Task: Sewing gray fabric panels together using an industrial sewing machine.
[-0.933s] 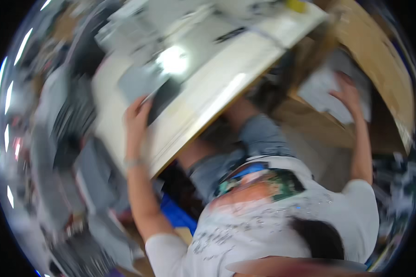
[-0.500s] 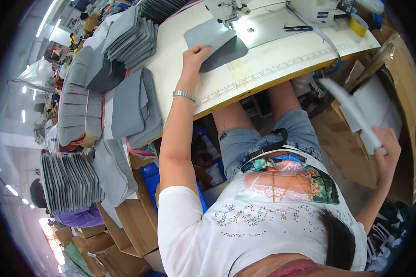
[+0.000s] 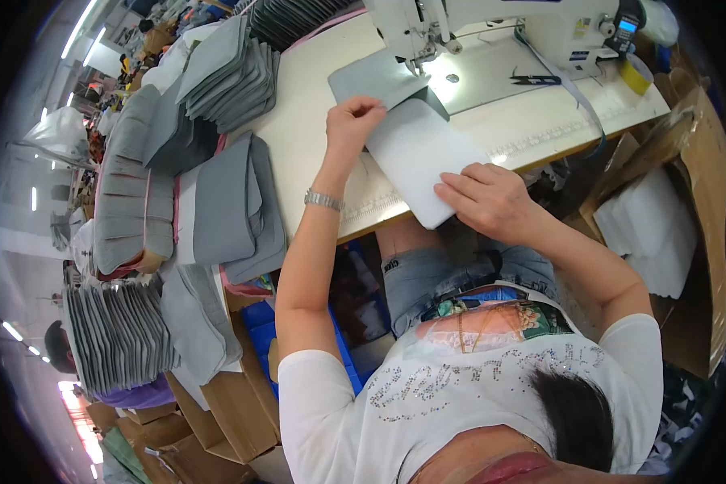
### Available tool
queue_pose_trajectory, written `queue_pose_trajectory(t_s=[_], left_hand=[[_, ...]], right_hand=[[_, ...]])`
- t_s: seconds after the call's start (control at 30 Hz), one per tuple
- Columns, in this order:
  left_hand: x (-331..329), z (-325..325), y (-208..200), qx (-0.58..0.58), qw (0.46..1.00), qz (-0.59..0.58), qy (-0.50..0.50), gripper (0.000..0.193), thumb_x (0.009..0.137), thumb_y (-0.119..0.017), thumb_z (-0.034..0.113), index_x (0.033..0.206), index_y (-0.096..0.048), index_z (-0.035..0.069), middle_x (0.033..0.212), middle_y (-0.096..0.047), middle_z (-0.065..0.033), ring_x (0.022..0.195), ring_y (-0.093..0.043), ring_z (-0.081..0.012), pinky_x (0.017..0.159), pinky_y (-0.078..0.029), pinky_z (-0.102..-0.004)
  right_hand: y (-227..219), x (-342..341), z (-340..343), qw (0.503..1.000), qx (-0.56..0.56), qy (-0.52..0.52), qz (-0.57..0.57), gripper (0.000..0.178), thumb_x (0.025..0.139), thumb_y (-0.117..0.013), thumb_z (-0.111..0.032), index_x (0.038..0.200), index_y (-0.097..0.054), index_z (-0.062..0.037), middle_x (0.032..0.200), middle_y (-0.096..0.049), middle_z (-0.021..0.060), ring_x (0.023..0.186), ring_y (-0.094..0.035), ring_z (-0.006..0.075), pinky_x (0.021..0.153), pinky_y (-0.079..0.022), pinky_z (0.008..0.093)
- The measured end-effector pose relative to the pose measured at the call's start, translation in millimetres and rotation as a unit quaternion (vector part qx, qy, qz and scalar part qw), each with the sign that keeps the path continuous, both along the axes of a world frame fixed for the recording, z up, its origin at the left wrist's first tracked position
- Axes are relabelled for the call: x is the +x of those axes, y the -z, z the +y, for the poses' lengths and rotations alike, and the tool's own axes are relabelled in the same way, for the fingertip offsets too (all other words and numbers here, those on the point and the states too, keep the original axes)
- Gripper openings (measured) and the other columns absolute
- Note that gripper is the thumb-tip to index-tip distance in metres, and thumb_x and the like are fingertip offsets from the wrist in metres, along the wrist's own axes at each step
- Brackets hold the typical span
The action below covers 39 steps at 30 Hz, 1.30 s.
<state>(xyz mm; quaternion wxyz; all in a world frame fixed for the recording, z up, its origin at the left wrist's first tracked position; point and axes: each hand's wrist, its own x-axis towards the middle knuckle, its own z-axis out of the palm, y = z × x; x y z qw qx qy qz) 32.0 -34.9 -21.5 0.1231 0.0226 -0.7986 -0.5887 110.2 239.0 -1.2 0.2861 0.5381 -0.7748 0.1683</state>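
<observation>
Two grey fabric panels with rounded corners lie under the sewing machine's needle area (image 3: 415, 64). My left hand (image 3: 353, 133) is closed in a pinch at the near edge of the upper grey panel (image 3: 371, 78). Only a strip of the lower grey panel (image 3: 434, 103) shows. A white, rounded rectangular pad (image 3: 423, 157) lies over it, its far end close to the upper panel and its near end past the table edge. My right hand (image 3: 492, 202) grips the pad's right side, fingers on top; the thumb is hidden.
More white pads (image 3: 653, 242) sit in an open cardboard box (image 3: 702, 202) at right. Thread snips (image 3: 536, 80) and yellow tape (image 3: 636, 74) lie on the sewing table (image 3: 306, 97). Grey panel stacks (image 3: 230, 77) crowd the left side. A blue crate (image 3: 258, 323) stands below.
My right hand has come from the box at right to the table with the white pad, now over the lower grey panel. My left hand stays at the upper panel; the view has shifted slightly.
</observation>
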Motion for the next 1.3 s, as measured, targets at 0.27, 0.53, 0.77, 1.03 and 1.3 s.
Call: queue_pose_trajectory(t_s=[0.27, 0.53, 0.77, 1.03, 1.3], left_hand=[[18.2, 14.6, -19.4, -0.152, 0.986, 0.049, 0.049, 0.011, 0.082, -0.072, 0.005, 0.093, -0.074, 0.001, 0.082, -0.066, -0.0026, 0.073, -0.059, -0.0086, 0.068, -0.049, -0.0231], [17.0, 17.0, -15.6, -0.042, 0.997, 0.002, 0.058, 0.01, 0.084, -0.072, 0.003, 0.094, -0.073, 0.0, 0.083, -0.069, -0.0004, 0.077, -0.062, -0.0067, 0.071, -0.05, -0.0213], [7.1, -10.1, -3.5, 0.053, 0.995, -0.078, 0.028, 0.012, 0.084, -0.071, 0.001, 0.096, -0.07, 0.0, 0.084, -0.066, 0.0023, 0.075, -0.057, -0.0043, 0.069, -0.045, -0.0185], [-0.4, 37.2, -21.7, -0.376, 0.916, 0.118, 0.072, 0.032, 0.07, -0.075, 0.008, 0.101, -0.066, 0.006, 0.098, -0.061, -0.0087, 0.09, -0.06, -0.0222, 0.074, -0.049, -0.0339], [-6.7, 64.8, -13.9, -0.411, 0.901, 0.094, 0.104, 0.037, 0.061, -0.077, 0.008, 0.096, -0.066, 0.01, 0.105, -0.06, -0.0055, 0.093, -0.056, -0.0267, 0.081, -0.045, -0.0384]], right_hand=[[16.4, -54.6, -53.5, 1.0, 0.006, -0.001, -0.009, 0.032, 0.081, -0.057, -0.012, 0.111, -0.063, -0.0026, 0.115, -0.065, 0.0144, 0.111, -0.063, 0.0305, 0.091, -0.051, 0.0407], [37.8, -127.7, -98.9, 0.926, -0.012, -0.003, -0.378, 0.024, 0.091, -0.053, -0.011, 0.111, -0.062, -0.001, 0.106, -0.066, 0.0168, 0.098, -0.064, 0.0324, 0.083, -0.051, 0.0429], [26.5, -112.5, -66.1, 0.985, 0.053, 0.063, -0.152, 0.028, 0.086, -0.064, -0.021, 0.11, -0.064, -0.0053, 0.113, -0.065, 0.0158, 0.103, -0.063, 0.0326, 0.094, -0.05, 0.0408], [28.2, -112.0, -4.9, 0.992, 0.021, -0.022, -0.123, 0.023, 0.078, -0.071, -0.017, 0.095, -0.065, -0.0027, 0.109, -0.065, 0.0141, 0.108, -0.064, 0.0284, 0.091, -0.053, 0.039], [28.8, -122.7, -1.6, 0.992, 0.015, -0.081, -0.097, 0.018, 0.071, -0.066, -0.013, 0.086, -0.066, -0.0025, 0.101, -0.068, 0.0101, 0.095, -0.065, 0.0227, 0.08, -0.054, 0.0327]])
